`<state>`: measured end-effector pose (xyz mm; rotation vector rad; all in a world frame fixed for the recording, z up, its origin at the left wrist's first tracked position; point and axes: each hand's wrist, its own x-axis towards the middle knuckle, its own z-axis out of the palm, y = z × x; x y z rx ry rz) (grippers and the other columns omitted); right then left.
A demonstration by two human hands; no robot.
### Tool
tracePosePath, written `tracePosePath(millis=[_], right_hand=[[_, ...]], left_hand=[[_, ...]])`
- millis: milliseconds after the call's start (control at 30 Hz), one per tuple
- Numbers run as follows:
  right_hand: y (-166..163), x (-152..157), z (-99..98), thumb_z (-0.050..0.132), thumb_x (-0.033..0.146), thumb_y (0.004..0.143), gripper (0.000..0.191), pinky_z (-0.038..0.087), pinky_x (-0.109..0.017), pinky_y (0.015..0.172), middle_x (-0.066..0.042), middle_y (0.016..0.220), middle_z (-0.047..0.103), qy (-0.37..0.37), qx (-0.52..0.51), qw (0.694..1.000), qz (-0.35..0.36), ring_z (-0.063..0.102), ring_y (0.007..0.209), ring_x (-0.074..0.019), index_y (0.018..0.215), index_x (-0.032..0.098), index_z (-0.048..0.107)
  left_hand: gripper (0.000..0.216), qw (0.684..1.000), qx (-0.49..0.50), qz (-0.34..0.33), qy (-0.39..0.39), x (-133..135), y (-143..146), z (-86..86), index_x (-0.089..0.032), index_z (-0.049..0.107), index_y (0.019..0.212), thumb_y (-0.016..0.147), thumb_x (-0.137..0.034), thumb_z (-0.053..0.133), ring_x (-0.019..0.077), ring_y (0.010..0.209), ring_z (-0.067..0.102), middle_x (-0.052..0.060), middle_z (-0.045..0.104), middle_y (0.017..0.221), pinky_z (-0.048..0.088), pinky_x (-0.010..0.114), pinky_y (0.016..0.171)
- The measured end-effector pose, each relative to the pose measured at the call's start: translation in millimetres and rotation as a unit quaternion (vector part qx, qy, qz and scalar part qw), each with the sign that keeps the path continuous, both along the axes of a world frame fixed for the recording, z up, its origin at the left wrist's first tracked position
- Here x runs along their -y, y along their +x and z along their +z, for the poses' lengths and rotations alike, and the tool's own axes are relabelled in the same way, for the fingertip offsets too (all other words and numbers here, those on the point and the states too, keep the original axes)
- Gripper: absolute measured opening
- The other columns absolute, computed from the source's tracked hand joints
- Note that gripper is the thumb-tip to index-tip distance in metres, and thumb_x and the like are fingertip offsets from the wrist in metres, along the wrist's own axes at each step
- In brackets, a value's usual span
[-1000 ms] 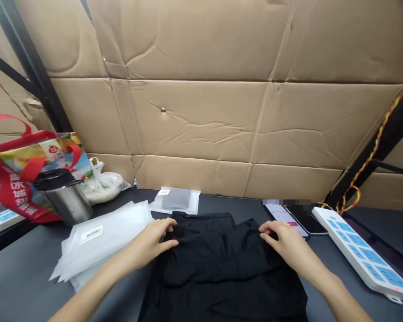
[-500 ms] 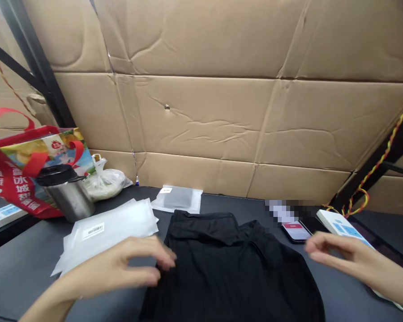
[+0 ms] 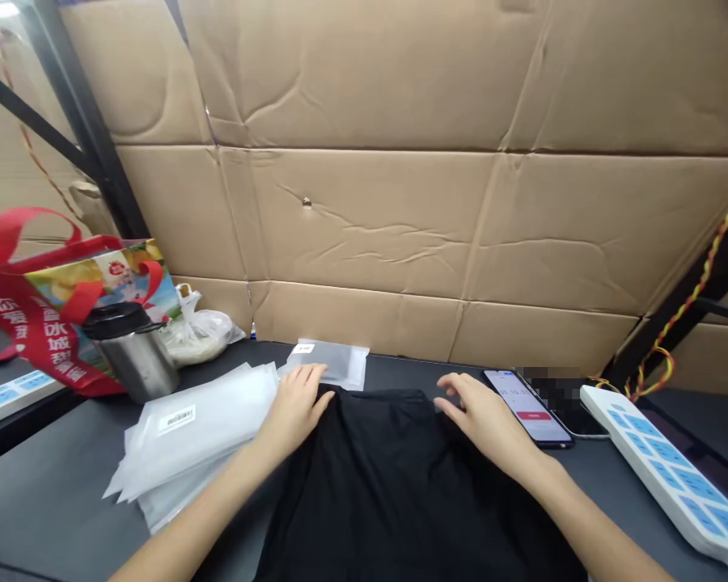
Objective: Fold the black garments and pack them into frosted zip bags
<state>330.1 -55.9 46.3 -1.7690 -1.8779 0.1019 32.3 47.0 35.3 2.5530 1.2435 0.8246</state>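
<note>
A black garment of thin, dark cloth lies spread before me, its straight upper edge facing the cardboard. The lower part runs out of view, and its exact kind cannot be made out. At its upper left corner is my left hand, open, with the thumb apart from the fingers and close to the cloth's edge. My right hand reaches over the upper right corner. Its thumb and bent fingers are apart with nothing visible between them. Left of the garment lies a stack of translucent plastic bags with a barcode label.
Behind the desk stands a cardboard wall. A steel tumbler, red carrier bag and knotted plastic bag are at left. A flat clear packet lies at the back; a phone and power strip at right.
Both hands have moved onto the garment's upper corners, the right one inward from beside the power strip. The folded, uneven upper edge of the cloth now lies straighter.
</note>
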Motion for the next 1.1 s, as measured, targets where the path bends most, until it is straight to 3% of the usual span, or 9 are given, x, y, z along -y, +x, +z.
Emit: tracePosePath(millis=[100,167,267,367,533,667,800,1000,1100], right_hand=[[13,25,-3.8,0.054,0.023,0.083,0.014,0.041,-0.023,0.052,0.004,0.064,0.064,-0.107,0.049,0.988,0.097,0.061,0.057,-0.0147,0.075,0.026,0.065],[27,38,-13.6,0.054,0.018,0.080,0.020,0.044,-0.023,0.052,0.004,0.066,0.068,-0.149,0.074,0.980,0.112,0.064,0.057,-0.0154,0.090,0.029,0.068],[41,37,-24.2,0.048,0.019,0.084,0.036,0.052,-0.034,0.072,-0.009,0.098,0.072,-0.034,0.149,0.988,-0.021,0.069,0.085,-0.0252,0.116,0.020,0.063],[29,14,-11.8,0.043,0.022,0.088,0.038,0.051,-0.042,0.078,-0.019,0.107,0.068,0.025,0.192,0.972,-0.129,0.066,0.095,-0.0324,0.120,0.010,0.059],[-42,-63,23.9,0.048,0.030,0.092,0.024,0.046,-0.038,0.087,-0.011,0.103,0.069,-0.138,-0.031,0.990,-0.020,0.063,0.100,-0.0269,0.101,0.018,0.067],[-92,-128,13.8,0.057,0.035,0.091,0.028,0.051,-0.040,0.084,-0.007,0.115,0.061,-0.227,-0.118,0.967,0.001,0.061,0.098,-0.0219,0.112,0.016,0.060],[-116,-155,4.9,0.057,0.035,0.091,0.032,0.052,-0.042,0.084,-0.007,0.120,0.057,-0.234,-0.249,0.940,0.017,0.060,0.100,-0.0221,0.119,0.017,0.056],[-84,-110,56.7,0.033,0.024,0.099,0.026,0.056,-0.030,0.080,-0.004,0.110,0.064,-0.107,-0.445,0.887,0.056,0.065,0.095,-0.0158,0.111,0.019,0.055],[-48,-63,71.2,0.040,0.020,0.094,0.020,0.058,-0.028,0.078,-0.003,0.105,0.068,-0.081,-0.505,0.857,0.066,0.069,0.089,-0.0147,0.106,0.019,0.056]], left_hand=[[0.034,0.994,-0.045,-0.103,0.000,27,-6,-8.3,-0.026,0.053,0.129,0.097,-0.030,0.040,0.0261,0.133,0.037,0.006,0.053,0.136,0.025,0.045,0.112],[0.041,0.980,-0.101,-0.171,-0.026,41,-12,-18.0,-0.031,0.042,0.140,0.099,-0.035,0.038,0.0252,0.139,0.029,0.003,0.042,0.147,0.020,0.047,0.115],[0.051,0.973,-0.147,-0.173,-0.030,48,-18,-32.6,-0.032,0.026,0.147,0.098,-0.042,0.040,0.0284,0.141,0.022,0.004,0.028,0.154,0.021,0.053,0.114],[0.054,0.975,-0.158,-0.159,0.008,44,-19,-41.4,-0.033,0.022,0.148,0.098,-0.043,0.040,0.0287,0.141,0.022,0.003,0.025,0.154,0.024,0.054,0.113],[0.056,0.974,-0.165,-0.152,0.015,40,-18,-44.1,-0.033,0.019,0.148,0.098,-0.044,0.040,0.0290,0.141,0.021,0.003,0.024,0.154,0.026,0.055,0.112],[0.055,0.976,-0.148,-0.158,0.006,43,-20,-43.4,-0.033,0.019,0.148,0.098,-0.043,0.040,0.0288,0.141,0.021,0.003,0.023,0.155,0.024,0.057,0.112],[0.055,0.976,-0.151,-0.156,-0.012,44,-20,-41.9,-0.033,0.020,0.148,0.098,-0.043,0.040,0.0284,0.142,0.018,0.003,0.022,0.155,0.023,0.058,0.112],[0.054,0.981,-0.103,-0.158,-0.040,42,-23,-42.6,-0.031,0.024,0.148,0.098,-0.042,0.041,0.0282,0.141,0.023,0.005,0.028,0.154,0.021,0.057,0.113],[0.062,0.997,0.028,-0.057,-0.043,41,-23,-38.1,-0.027,0.020,0.147,0.094,-0.040,0.049,0.0274,0.135,0.038,0.011,0.040,0.147,0.034,0.051,0.109]])
